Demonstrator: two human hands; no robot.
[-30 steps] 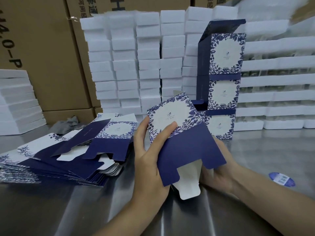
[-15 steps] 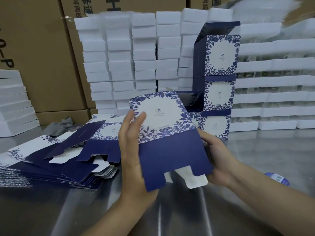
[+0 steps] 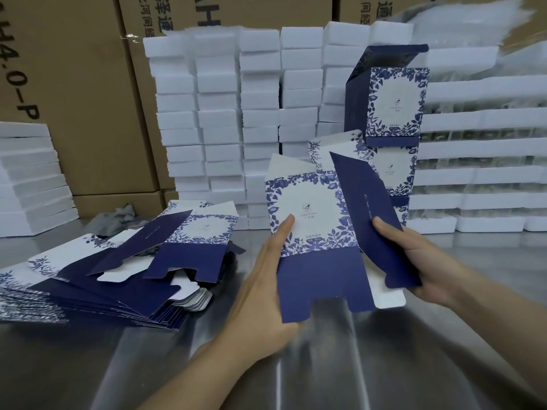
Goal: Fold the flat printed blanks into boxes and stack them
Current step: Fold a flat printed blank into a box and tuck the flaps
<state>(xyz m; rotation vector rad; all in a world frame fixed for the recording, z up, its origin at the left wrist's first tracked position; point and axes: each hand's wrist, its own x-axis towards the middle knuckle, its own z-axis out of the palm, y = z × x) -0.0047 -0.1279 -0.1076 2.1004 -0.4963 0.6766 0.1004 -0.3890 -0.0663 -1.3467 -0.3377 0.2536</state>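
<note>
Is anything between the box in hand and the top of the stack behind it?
Nothing loose does. The left hand and right hand hold the half-folded box in front of the stack. The top box's lid stands open over the spot where the next might sit.

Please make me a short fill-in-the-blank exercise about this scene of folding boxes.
1. The left hand and right hand hold the ____ blank.
2. The pile of flat blanks lies on the person's ____ side.
3. The topmost folded box has its lid ____.
Missing words: same, left, open.
</note>
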